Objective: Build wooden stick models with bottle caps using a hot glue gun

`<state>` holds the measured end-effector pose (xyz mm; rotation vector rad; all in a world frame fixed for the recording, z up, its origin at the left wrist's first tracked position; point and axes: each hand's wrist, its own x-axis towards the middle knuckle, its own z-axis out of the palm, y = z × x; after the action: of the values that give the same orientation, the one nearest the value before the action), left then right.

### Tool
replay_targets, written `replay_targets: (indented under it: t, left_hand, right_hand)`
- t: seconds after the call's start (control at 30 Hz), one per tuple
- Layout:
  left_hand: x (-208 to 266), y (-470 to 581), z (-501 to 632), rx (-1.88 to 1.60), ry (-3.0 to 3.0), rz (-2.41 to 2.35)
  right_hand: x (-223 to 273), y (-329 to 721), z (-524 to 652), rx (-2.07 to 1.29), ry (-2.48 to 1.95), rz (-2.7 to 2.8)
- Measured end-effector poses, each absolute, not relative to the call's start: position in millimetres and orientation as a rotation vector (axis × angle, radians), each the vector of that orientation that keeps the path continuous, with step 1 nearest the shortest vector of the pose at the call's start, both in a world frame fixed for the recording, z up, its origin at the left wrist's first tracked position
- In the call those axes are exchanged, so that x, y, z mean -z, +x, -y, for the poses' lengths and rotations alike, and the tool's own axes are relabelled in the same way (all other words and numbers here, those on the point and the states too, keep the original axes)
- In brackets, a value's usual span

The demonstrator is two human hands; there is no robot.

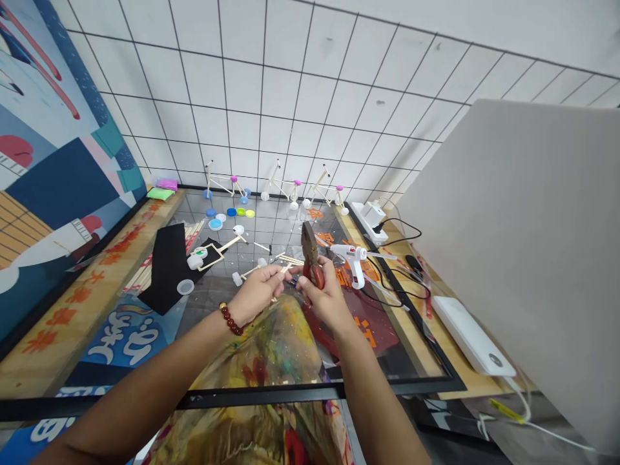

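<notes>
Head view: L hand (258, 289) pinching pale stick (287, 267) just left of pliers (310, 252), R hand (325, 294) w/ grip wrapped round pliers' handles, glue gun (356, 257) on worktop (274, 226) right of pliers; step looks like stick trimming, next move prob. needs steady hold.

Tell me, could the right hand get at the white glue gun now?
Probably yes: the white glue gun lies just beside the right hand, nothing visible between, though pliers fill its grip.
</notes>
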<state>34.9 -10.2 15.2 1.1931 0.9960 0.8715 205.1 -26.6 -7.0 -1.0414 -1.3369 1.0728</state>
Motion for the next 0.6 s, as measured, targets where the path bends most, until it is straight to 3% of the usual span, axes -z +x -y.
replay_targets:
  t: [0.2, 0.6]
  left_hand:
    - [-33, 16, -6, -1.024, 1.143, -1.054]
    - [-33, 13, -8, -1.061, 1.097, -1.091]
  right_hand:
    - [7, 210, 27, -0.927, -1.325, 1.579]
    - [1, 207, 27, -1.466, -1.217, 1.328]
